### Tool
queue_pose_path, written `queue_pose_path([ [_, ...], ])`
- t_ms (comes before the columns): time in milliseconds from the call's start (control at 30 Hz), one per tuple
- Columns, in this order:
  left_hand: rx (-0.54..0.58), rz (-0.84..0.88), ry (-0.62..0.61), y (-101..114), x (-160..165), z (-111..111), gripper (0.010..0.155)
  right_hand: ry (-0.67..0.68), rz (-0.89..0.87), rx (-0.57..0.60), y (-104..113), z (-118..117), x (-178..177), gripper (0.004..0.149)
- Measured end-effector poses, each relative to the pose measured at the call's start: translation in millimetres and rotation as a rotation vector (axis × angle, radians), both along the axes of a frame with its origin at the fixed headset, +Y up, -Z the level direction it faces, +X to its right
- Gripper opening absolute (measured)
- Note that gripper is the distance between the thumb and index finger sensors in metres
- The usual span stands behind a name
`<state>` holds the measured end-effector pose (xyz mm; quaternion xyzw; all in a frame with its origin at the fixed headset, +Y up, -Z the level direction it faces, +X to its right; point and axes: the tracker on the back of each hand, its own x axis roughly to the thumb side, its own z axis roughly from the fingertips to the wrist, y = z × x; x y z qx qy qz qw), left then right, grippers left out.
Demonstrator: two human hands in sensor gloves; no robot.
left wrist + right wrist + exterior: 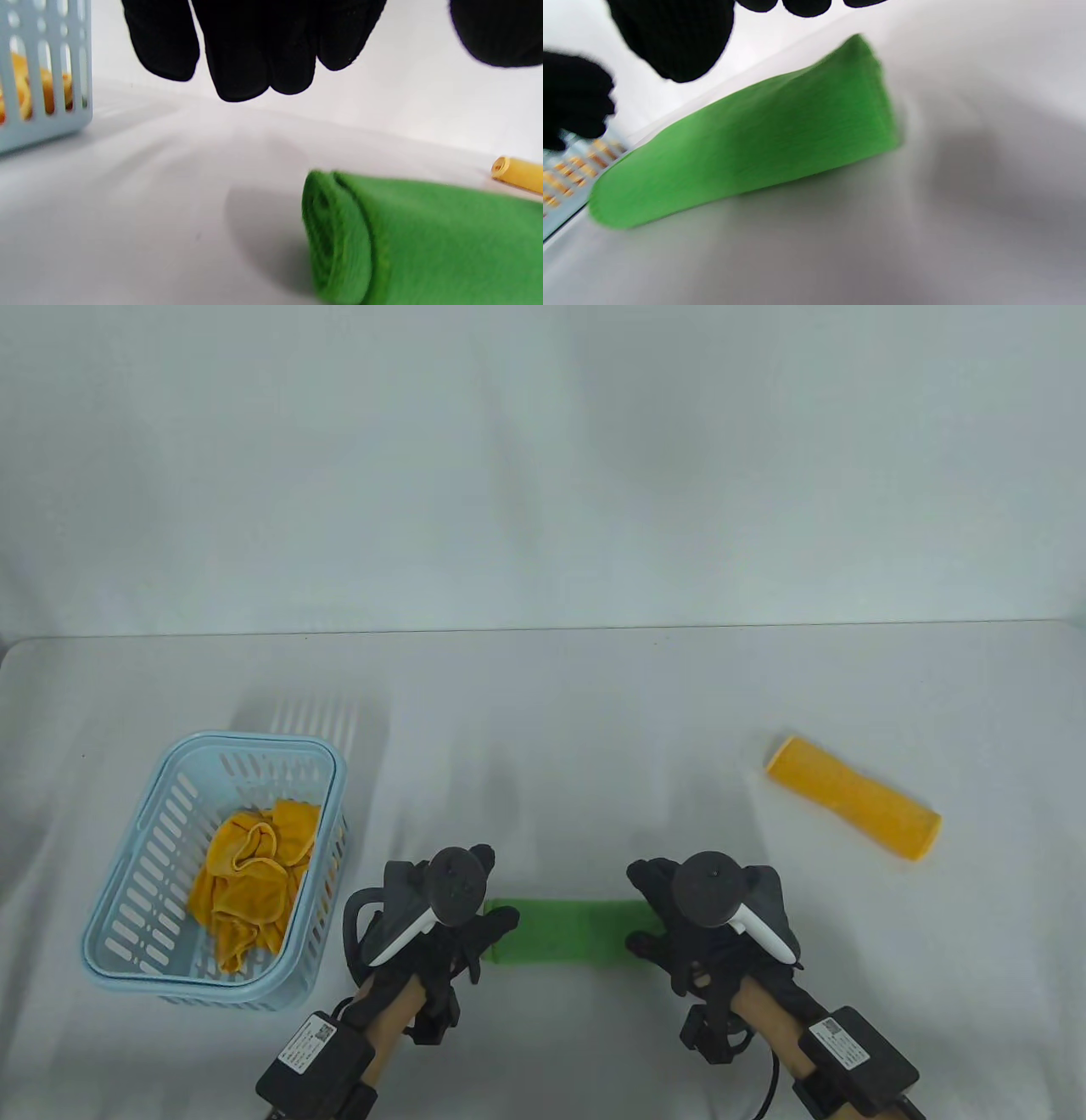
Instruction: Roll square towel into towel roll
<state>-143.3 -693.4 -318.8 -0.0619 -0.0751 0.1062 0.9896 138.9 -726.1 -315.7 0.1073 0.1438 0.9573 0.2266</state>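
A green towel roll [567, 931] lies flat on the white table between my two hands, its spiral left end [335, 237] showing in the left wrist view. My left hand [485, 909] hovers at the roll's left end; its gloved fingers [246, 63] hang relaxed above the table and hold nothing. My right hand [652, 909] is over the right end. In the right wrist view its thumb [674, 38] and fingertips stay clear above the green roll [755, 144]. Both hands are open.
A light blue slotted basket [161, 848] at the left holds crumpled yellow towels [250, 882]. A finished yellow towel roll [853, 797] lies at the right, beyond my right hand. The table's far edge [543, 630] meets a white wall.
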Motion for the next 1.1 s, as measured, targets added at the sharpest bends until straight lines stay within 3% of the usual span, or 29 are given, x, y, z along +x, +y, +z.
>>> queue_pose_path([
  [67, 0.048, 0.005, -0.003, 8.7, 0.0, 3.1, 0.084, 0.052, 0.083, 0.047, 2.9, 1.5, -17.9, 0.08],
  [200, 0.103, 0.019, -0.005, 19.7, -1.6, 7.3, 0.084, 0.101, 0.199, 0.028, 0.1, -1.8, -44.3, 0.083],
  [533, 0.096, 0.048, -0.017, 21.9, -3.9, 9.0, 0.083, 0.14, 0.495, -0.006, -32.4, -14.4, -81.2, 0.085],
  [867, 0.103, 0.05, -0.018, 23.2, -4.5, 8.8, 0.083, 0.098, 0.407, -0.016, -30.5, -30.6, -89.4, 0.066],
  [1100, 0.099, 0.054, -0.014, 23.1, -5.5, 8.6, 0.082, 0.079, 0.37, 0.012, -30.7, -27.6, -86.2, 0.062],
])
